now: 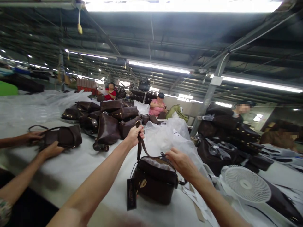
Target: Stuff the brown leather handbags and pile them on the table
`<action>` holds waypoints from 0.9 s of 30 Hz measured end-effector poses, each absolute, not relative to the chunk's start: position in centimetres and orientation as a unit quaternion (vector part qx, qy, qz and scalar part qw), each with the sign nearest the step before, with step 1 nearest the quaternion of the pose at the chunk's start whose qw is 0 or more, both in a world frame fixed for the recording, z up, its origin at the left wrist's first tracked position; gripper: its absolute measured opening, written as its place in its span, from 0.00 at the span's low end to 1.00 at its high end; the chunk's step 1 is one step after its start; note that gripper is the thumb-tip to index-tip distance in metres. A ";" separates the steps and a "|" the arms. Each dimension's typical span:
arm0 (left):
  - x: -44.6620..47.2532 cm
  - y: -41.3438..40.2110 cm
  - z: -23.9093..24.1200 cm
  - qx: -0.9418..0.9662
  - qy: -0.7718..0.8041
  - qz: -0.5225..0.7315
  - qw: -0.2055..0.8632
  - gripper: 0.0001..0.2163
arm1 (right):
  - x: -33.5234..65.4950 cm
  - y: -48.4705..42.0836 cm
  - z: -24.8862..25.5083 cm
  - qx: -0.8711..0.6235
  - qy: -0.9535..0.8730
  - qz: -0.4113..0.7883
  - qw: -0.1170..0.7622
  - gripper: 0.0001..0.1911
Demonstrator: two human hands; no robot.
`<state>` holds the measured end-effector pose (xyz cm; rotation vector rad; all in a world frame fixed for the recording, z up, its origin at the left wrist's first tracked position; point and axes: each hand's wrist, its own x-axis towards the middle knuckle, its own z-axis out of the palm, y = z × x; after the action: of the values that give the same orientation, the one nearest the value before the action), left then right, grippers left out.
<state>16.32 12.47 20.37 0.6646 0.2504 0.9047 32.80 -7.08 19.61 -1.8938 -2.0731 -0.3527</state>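
A dark brown leather handbag stands upright on the white-covered table, its top open and clear plastic stuffing showing inside. A gold-coloured emblem is on its front, and a black hang tag dangles at its left side. My left hand is closed around the bag's shoulder strap and holds it raised above the bag. At the right end of the opening, my right hand has its fingers pinched at the bag's top edge; its fingertips are partly hidden.
A co-worker's hands handle another brown bag at left. Several brown bags are piled beyond mine, beside clear plastic wrapping. A white fan and more dark bags stand at right. Other people sit farther back.
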 end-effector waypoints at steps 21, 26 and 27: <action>16.5 9.1 21.0 0.713 0.145 0.234 0.645 0.11 | 33.3 -3.9 24.0 -0.632 -0.725 -0.167 0.217 0.10; 17.3 8.1 22.1 0.663 0.116 0.155 0.724 0.13 | 32.0 -3.6 25.3 -0.658 -0.705 -0.218 0.151 0.12; 17.4 7.9 22.3 0.648 0.110 0.142 0.740 0.13 | 31.6 -3.4 25.6 -0.661 -0.701 -0.225 0.144 0.12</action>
<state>17.42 7.86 22.27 1.4208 0.2421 0.3108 31.59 -3.40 25.55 -1.9048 -2.0219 -0.6497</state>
